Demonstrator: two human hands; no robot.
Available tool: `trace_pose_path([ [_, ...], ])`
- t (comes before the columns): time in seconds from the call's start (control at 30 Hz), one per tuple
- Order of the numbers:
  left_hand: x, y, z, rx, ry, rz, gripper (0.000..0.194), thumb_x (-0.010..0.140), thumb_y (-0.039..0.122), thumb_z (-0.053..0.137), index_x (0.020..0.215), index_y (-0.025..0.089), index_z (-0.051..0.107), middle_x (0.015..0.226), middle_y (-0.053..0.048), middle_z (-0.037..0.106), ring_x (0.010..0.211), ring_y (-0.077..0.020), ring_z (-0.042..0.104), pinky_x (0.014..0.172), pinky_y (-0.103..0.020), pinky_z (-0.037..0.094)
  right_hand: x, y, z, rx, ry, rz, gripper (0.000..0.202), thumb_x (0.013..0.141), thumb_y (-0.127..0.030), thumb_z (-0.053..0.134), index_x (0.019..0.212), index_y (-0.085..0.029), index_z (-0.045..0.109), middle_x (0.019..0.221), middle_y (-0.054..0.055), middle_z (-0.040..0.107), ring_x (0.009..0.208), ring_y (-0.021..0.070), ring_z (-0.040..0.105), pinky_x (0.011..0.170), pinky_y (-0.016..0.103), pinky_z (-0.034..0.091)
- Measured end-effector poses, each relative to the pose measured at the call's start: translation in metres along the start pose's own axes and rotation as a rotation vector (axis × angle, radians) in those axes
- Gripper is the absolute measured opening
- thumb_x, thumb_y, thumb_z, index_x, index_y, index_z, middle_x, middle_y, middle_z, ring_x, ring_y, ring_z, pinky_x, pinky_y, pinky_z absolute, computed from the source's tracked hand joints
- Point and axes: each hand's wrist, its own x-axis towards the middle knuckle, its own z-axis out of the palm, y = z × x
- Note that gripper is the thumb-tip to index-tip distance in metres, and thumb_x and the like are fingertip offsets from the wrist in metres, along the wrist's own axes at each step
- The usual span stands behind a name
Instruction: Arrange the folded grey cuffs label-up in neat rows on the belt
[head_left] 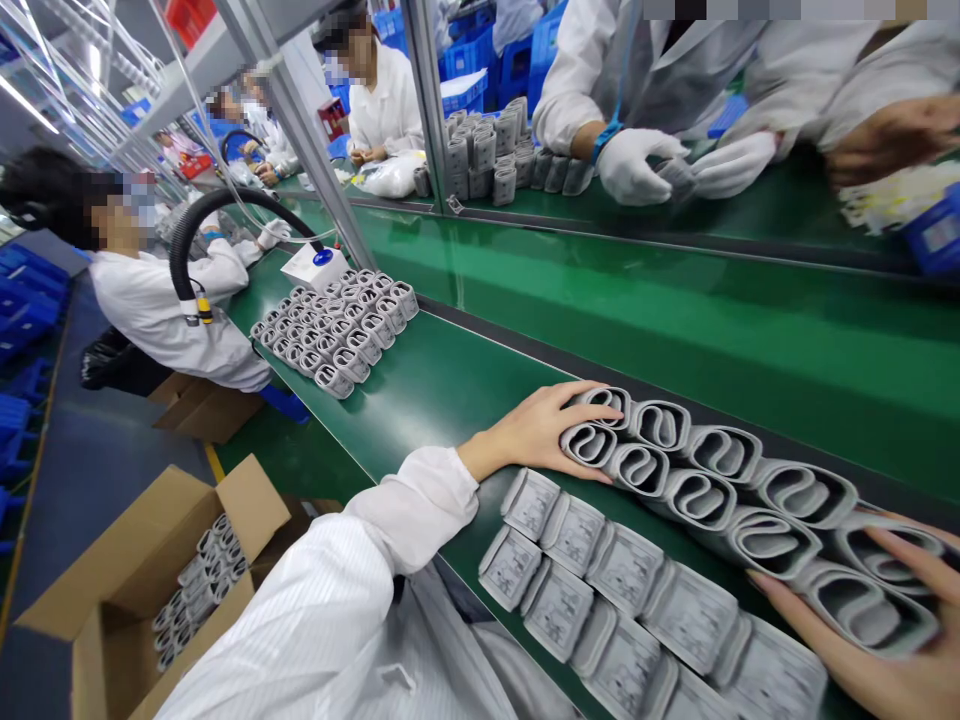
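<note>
Two rows of rolled grey cuffs (701, 495) stand on end on the green bench, their spiral ends facing up. My left hand (536, 430) grips the far end of this double row, thumb and fingers spread around the last two cuffs. At the near end my right hand (892, 640) wraps around the last cuffs, partly cut off by the frame edge. Between my hands the cuffs press together in one block. Closer to my body, several more grey cuffs (626, 565) lie in two rows with their printed faces up.
A block of upright rolled cuffs (337, 325) stands farther along the bench (420, 390), by a white box (315, 265) and black hose (180, 240). An open carton (97, 640) holding cuffs is at lower left. Co-workers sit across the green belt (600, 290) and at left.
</note>
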Motion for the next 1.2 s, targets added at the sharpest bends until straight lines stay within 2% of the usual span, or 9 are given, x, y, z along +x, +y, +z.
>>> trace_pose_path([
  [0.2, 0.001, -0.001, 0.001, -0.006, -0.017, -0.035, 0.085, 0.075, 0.065, 0.100, 0.146, 0.025, 0.074, 0.172, -0.019, 0.055, 0.159, -0.0395, 0.057, 0.134, -0.057, 0.048, 0.003, -0.003, -0.003, -0.054, -0.007, -0.058, 0.069, 0.088, -0.072, 0.082, 0.133, -0.020, 0.071, 0.127, 0.025, 0.077, 0.120, 0.0602, 0.074, 0.099, 0.084, 0.062],
  [0.3, 0.001, -0.001, 0.001, -0.004, -0.007, -0.037, 0.086, 0.074, 0.064, 0.100, 0.146, 0.025, 0.074, 0.172, -0.018, 0.055, 0.158, -0.0390, 0.058, 0.133, -0.056, 0.048, 0.003, -0.001, -0.003, -0.050, 0.015, -0.053, 0.068, 0.087, -0.071, 0.083, 0.130, -0.021, 0.071, 0.127, 0.026, 0.077, 0.120, 0.0602, 0.075, 0.099, 0.085, 0.061],
  [0.43, 0.000, -0.002, 0.002, -0.001, 0.000, -0.018, 0.086, 0.076, 0.066, 0.098, 0.146, 0.023, 0.073, 0.172, -0.020, 0.054, 0.159, -0.0382, 0.057, 0.133, -0.054, 0.048, 0.003, -0.001, -0.004, -0.025, -0.019, -0.037, 0.067, 0.085, -0.071, 0.085, 0.129, -0.022, 0.070, 0.130, 0.024, 0.076, 0.121, 0.0587, 0.075, 0.102, 0.084, 0.060],
  [0.6, -0.001, -0.001, 0.000, 0.011, -0.007, -0.010, 0.086, 0.076, 0.071, 0.095, 0.146, 0.024, 0.073, 0.172, -0.019, 0.054, 0.160, -0.0398, 0.055, 0.134, -0.059, 0.047, 0.002, -0.009, -0.009, -0.053, -0.012, -0.013, 0.068, 0.089, -0.072, 0.082, 0.135, -0.024, 0.068, 0.139, 0.023, 0.074, 0.130, 0.0555, 0.072, 0.108, 0.079, 0.059],
  [0.77, 0.000, -0.001, -0.001, 0.002, 0.012, 0.022, 0.087, 0.077, 0.074, 0.093, 0.145, 0.023, 0.074, 0.172, -0.020, 0.053, 0.161, -0.0404, 0.054, 0.135, -0.059, 0.045, 0.005, -0.009, -0.013, -0.064, 0.000, -0.104, 0.070, 0.088, -0.063, 0.089, 0.141, -0.023, 0.066, 0.136, 0.023, 0.075, 0.127, 0.0532, 0.074, 0.105, 0.075, 0.062],
  [0.93, 0.002, 0.001, -0.002, -0.015, -0.069, -0.098, 0.091, 0.075, 0.065, 0.099, 0.153, 0.028, 0.070, 0.174, -0.018, 0.053, 0.163, -0.0415, 0.052, 0.137, -0.059, 0.042, 0.001, 0.003, -0.002, -0.066, -0.012, -0.080, 0.084, 0.094, -0.081, 0.072, 0.147, -0.015, 0.068, 0.133, 0.029, 0.073, 0.128, 0.0565, 0.073, 0.101, 0.078, 0.063],
  [1.03, 0.003, 0.003, -0.004, -0.034, -0.101, -0.156, 0.095, 0.076, 0.063, 0.100, 0.158, 0.030, 0.065, 0.177, -0.017, 0.050, 0.168, -0.0425, 0.046, 0.139, -0.061, 0.038, -0.003, 0.011, 0.006, -0.041, -0.036, -0.039, 0.098, 0.091, -0.089, 0.070, 0.150, -0.011, 0.068, 0.133, 0.031, 0.071, 0.131, 0.0588, 0.071, 0.104, 0.079, 0.061],
  [1.2, 0.005, 0.001, -0.005, -0.053, -0.112, -0.171, 0.099, 0.081, 0.065, 0.095, 0.165, 0.031, 0.056, 0.184, -0.016, 0.041, 0.173, -0.0396, 0.039, 0.141, -0.059, 0.036, -0.008, 0.022, 0.011, -0.046, -0.014, 0.051, 0.112, 0.085, -0.098, 0.068, 0.153, -0.009, 0.067, 0.135, 0.031, 0.069, 0.134, 0.0579, 0.068, 0.108, 0.078, 0.058],
])
